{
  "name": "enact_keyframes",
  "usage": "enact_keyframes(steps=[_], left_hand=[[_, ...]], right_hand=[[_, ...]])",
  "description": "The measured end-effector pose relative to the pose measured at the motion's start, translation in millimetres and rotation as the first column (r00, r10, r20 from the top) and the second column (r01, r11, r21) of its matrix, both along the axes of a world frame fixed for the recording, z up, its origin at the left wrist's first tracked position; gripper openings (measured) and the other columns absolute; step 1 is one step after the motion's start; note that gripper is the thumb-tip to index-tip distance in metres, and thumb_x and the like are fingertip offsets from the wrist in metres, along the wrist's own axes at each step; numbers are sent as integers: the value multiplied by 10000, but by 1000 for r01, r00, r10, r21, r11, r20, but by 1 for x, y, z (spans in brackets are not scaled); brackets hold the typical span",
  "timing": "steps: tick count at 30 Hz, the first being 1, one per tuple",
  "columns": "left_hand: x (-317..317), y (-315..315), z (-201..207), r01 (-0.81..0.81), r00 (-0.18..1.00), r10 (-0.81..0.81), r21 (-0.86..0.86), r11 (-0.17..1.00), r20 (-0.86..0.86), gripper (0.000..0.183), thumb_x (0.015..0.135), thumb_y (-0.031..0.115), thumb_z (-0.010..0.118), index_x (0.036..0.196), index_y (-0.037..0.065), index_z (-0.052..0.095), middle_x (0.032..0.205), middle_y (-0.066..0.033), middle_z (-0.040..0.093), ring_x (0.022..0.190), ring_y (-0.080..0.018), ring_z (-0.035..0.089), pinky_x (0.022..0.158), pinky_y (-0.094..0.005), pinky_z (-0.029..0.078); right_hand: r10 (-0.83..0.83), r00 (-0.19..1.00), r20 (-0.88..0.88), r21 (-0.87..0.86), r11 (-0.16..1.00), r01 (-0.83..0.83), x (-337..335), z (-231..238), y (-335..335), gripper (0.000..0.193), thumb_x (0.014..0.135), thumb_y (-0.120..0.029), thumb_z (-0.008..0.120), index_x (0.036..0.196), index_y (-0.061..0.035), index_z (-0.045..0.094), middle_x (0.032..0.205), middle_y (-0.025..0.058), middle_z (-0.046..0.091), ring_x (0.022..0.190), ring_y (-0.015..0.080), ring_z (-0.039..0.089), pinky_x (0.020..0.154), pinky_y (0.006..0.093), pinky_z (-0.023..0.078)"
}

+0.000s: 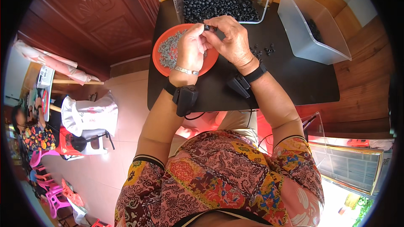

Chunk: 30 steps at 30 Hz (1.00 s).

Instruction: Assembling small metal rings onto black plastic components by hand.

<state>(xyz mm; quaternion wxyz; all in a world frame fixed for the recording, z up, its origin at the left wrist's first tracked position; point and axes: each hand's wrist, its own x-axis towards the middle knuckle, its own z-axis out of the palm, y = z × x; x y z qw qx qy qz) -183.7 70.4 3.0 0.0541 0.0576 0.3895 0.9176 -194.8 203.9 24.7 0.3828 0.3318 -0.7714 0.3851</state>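
Black tabletop [294,80] is carrying everything you are working with, set against wood panelling. You are pinching one small black ring [209,28] between both sets of fingertips, above the orange dish's far rim. It is looking light, stiff and rubbery, easy to fumble, so holding it by its outer edge is probably the safest way. Your left hand [190,46] is curling closed around it, and your right hand [230,38] is gripping it from the other side. Beneath them, the orange dish [160,65] is holding tiny grey parts [169,50]; beyond, a clear bin [219,2] is brimming with black rings.
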Motion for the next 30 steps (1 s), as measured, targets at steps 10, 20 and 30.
enact_keyframes(steps=[10,20,30], left_hand=[[-2,-5,-3,19,998,-20,24,1000,56,209,933,203,467,931,25,576,874,-71,614,813,-193,603,765,-342,496],[0,1,-3,-45,998,46,-7,999,47,213,939,196,449,900,28,574,819,-71,603,765,-186,590,730,-339,488],[0,3,-4,-60,998,60,5,998,3,184,904,223,509,922,57,587,806,-41,606,715,-154,586,676,-298,492]], right_hand=[[-5,1000,-17,29,1000,6,1,0,-1,205,709,-145,727,892,-73,668,851,62,662,797,255,635,687,334,525],[-42,999,-20,58,997,43,0,-1,-2,202,722,-134,716,905,-69,662,855,61,661,798,253,635,689,331,522],[-63,996,-62,86,994,68,2,0,-3,167,725,-127,707,869,-64,650,827,58,650,783,249,630,683,335,516]])
